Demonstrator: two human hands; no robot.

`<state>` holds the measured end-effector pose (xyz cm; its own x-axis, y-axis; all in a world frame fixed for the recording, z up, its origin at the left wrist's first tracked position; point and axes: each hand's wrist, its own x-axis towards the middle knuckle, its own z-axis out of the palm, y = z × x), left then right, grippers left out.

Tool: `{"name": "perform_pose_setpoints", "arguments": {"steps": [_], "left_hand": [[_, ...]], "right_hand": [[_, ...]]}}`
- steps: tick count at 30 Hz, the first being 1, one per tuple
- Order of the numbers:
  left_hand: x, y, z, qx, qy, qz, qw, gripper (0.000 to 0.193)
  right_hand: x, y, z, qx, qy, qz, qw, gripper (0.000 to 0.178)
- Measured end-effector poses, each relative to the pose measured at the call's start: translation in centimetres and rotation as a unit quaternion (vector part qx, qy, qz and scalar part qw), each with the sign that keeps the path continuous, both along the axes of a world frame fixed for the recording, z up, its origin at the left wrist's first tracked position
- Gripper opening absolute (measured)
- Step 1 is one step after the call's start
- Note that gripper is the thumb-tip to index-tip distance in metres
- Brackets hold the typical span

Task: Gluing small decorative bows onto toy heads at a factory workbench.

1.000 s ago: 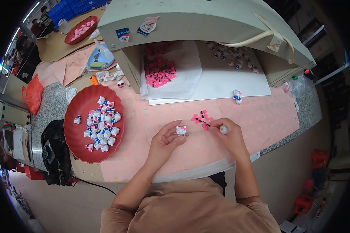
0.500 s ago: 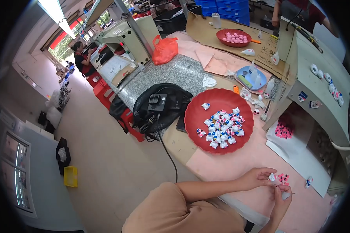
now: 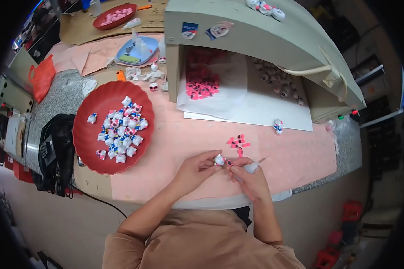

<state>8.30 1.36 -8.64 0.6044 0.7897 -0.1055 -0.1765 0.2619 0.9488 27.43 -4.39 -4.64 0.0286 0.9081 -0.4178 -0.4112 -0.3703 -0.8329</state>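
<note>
Between the fingertips of my left hand [image 3: 196,171] is a small white figurine [image 3: 219,160], closed in a pinch. My right hand [image 3: 252,181] is closed too, around a small translucent squeeze bottle [image 3: 252,167] whose thin tip points away to the right. Its thumb and forefinger also pinch a small pink and black piece [image 3: 230,163], close beside the figurine. Just beyond my hands, a cluster of similar pink pieces [image 3: 239,141] lies on the pink table covering [image 3: 184,130]. A white and blue figurine [image 3: 278,127] stands farther right.
A red scalloped tray [image 3: 83,148] of white and blue figurines sits to the left. Ahead is a grey open-fronted housing [image 3: 256,36], with many pink pieces [image 3: 202,85] on white sheet inside. A blue dish [image 3: 121,56] with bottles stands behind the tray.
My view has swung to the right, so the tray and housing appear farther left. The pink piece now shows in my right fingertips, beside the figurine. Both hands keep their hold.
</note>
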Motion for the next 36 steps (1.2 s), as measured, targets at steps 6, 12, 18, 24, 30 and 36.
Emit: {"name": "perform_pose_setpoints", "arguments": {"steps": [6,12,18,24,30,36], "left_hand": [[1.2,-0.3,0.4,0.015,0.035,-0.005,0.999,0.046],[1.2,-0.4,1.7,0.05,0.069,-0.002,0.996,0.046],[1.1,-0.4,2.2,0.072,0.067,0.0,0.995,0.045],[1.3,-0.6,1.5,0.117,0.08,0.021,0.99,0.041],[1.0,-0.3,1.6,0.031,0.016,0.022,0.999,0.035],[1.0,-0.1,2.4,-0.039,-0.026,0.002,0.999,0.03]], "right_hand": [[0.2,-0.6,0.1,0.011,-0.059,-0.003,0.998,0.007],[0.2,-0.3,-0.2,0.011,-0.069,0.016,0.997,0.009],[0.0,-0.1,0.1,0.008,-0.095,0.016,0.995,0.014],[-0.5,0.0,-0.1,0.022,-0.102,-0.007,0.994,0.018],[-0.5,-0.2,-0.3,0.035,-0.103,0.003,0.994,0.019],[-0.8,0.2,0.1,0.068,-0.132,0.019,0.989,0.021]]}}
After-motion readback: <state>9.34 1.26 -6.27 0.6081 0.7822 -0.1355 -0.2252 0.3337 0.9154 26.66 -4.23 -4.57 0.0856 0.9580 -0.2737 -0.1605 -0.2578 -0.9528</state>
